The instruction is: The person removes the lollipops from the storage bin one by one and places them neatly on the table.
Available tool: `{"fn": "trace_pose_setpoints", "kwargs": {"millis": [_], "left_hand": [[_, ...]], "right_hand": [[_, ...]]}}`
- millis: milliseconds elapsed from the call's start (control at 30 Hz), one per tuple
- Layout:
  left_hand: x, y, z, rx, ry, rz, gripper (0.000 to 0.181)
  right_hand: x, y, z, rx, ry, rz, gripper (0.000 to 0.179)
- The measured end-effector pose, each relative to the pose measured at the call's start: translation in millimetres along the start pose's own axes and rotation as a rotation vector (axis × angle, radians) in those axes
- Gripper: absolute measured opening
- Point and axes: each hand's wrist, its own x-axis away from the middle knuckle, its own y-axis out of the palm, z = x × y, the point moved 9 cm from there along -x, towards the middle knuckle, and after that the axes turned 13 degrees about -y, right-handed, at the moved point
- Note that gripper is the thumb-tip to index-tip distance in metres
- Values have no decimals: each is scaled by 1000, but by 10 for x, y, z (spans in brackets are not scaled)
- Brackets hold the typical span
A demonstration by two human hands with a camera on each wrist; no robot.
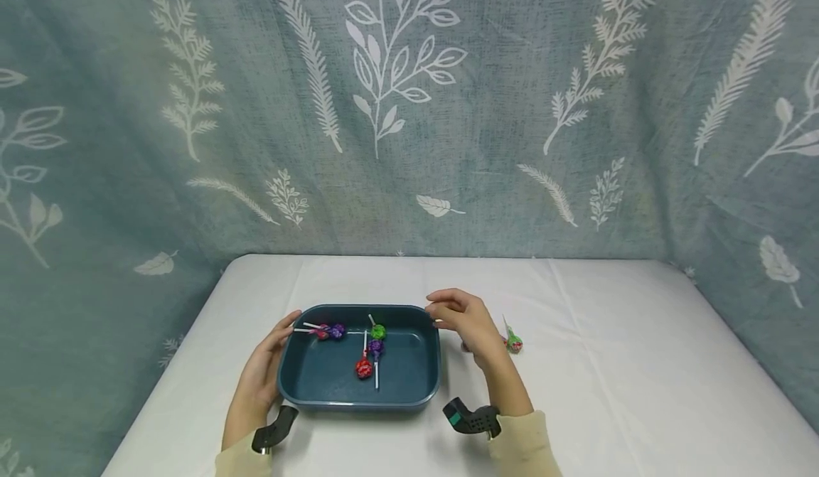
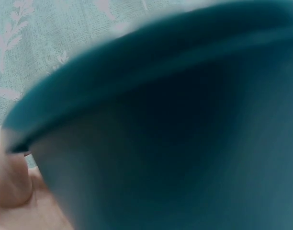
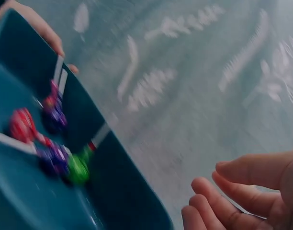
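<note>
A dark teal rectangular tray (image 1: 409, 384) holds several wrapped lollipops. A red lollipop (image 1: 364, 369), a purple one (image 1: 375, 347) and a green one (image 1: 379, 332) lie close together near its middle. Toward the far left corner, another purple lollipop (image 1: 337, 331) lies beside a pinkish-red one (image 1: 323, 332), their sticks pointing left. My left hand (image 1: 259, 374) rests along the tray's outer left side, fingers fairly straight and fingertips at the rim. Beyond the far right corner hovers my right hand (image 1: 470, 324), fingers loosely bent, with nothing between thumb and fingers in the right wrist view.
To the right of the tray, a green and red lollipop (image 1: 515, 343) lies on the white tablecloth (image 1: 614, 363). More wrapped candy there is partly hidden behind my right forearm. A patterned blue-green curtain (image 1: 486, 200) hangs behind the table's far edge.
</note>
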Motion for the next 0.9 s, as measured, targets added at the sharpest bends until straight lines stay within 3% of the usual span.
{"fn": "trace_pose_setpoints", "kwargs": {"millis": [167, 367, 600, 800, 900], "left_hand": [[-6, -25, -16, 3, 2, 10, 52], [-27, -20, -13, 21, 1, -17, 53], [-82, -81, -19, 20, -14, 12, 49], [-56, -64, -28, -1, -34, 22, 50], [-20, -32, -13, -14, -27, 18, 52]], "right_hand": [[-56, 501, -178, -77, -32, -214, 27], [-180, 1086, -261, -101, -4, -454, 30], [-333, 1488, -111, 28, 66, -542, 26], [-238, 1731, -119, 31, 86, -629, 25], [-237, 1749, -61, 101, 92, -621, 24]]}}
